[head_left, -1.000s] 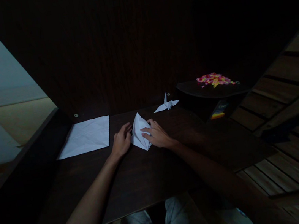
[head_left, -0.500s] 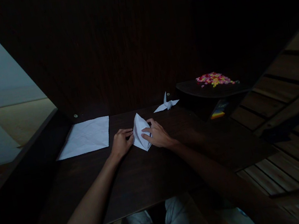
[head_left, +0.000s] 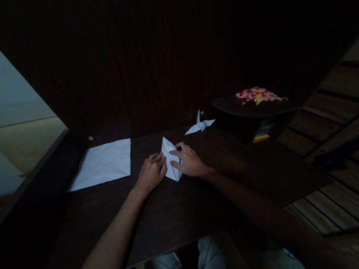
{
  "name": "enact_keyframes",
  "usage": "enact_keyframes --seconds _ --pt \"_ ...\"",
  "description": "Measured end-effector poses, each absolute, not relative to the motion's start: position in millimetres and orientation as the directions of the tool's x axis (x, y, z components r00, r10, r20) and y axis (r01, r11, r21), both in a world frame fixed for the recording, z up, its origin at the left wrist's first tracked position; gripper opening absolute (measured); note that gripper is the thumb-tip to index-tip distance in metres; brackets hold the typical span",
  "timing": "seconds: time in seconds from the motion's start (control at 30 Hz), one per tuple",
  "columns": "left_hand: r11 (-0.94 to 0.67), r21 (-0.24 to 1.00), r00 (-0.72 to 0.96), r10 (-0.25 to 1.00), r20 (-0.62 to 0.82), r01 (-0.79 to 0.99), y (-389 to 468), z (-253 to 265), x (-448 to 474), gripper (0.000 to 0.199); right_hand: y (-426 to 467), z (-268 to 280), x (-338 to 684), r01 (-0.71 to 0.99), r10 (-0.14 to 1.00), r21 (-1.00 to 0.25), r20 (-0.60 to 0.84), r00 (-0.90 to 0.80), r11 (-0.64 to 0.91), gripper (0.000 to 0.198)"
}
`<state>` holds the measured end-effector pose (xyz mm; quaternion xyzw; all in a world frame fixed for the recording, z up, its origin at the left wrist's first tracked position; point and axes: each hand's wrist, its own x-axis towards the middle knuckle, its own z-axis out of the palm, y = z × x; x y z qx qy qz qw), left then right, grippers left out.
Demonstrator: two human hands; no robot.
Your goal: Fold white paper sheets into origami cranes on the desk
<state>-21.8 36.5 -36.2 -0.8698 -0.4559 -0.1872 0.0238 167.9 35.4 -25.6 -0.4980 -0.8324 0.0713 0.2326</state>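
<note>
A partly folded sheet of white origami paper (head_left: 173,172) lies on the dark desk in front of me, shaped like a narrow diamond with a point at top and bottom. On its left edge rest the fingers of my left hand (head_left: 152,171), pressing the side flap down. My right hand (head_left: 189,161) covers the right edge, thumb and fingers spread over the paper and touching it. Behind, to the right, stands a finished white paper crane (head_left: 201,126). A creased white paper sheet (head_left: 104,164) lies flat to the left of my hands.
A dark curved shelf (head_left: 230,109) at the right carries a pile of small pink, red and yellow pieces (head_left: 258,95). Under it sits a rainbow-striped item (head_left: 261,137). A tall wooden panel (head_left: 118,62) rises behind the desk, and a side board (head_left: 26,194) borders the left.
My left hand has moved slightly right onto the folded paper. Its left flap now lies flatter and the shape looks narrower. My right hand has hardly moved.
</note>
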Motion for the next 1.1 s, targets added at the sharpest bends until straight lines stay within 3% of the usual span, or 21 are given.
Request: enact_keyframes --seconds 0.43,0.7,1.1 --pt "-0.544 0.198 0.531 0.839 0.118 0.815 32 -31 -19 0.060 37 -27 169 0.733 0.860 -0.459 0.355 -0.368 0.503 0.062" --pt "-0.537 0.229 0.527 0.843 0.108 0.812 35 -36 -21 0.062 37 -23 174 0.720 0.874 -0.499 0.334 -0.353 0.482 0.041" --pt "-0.518 0.247 0.521 0.851 0.059 0.819 35 -34 -21 0.061 46 -36 183 0.758 0.826 -0.348 0.357 -0.436 0.551 0.043"
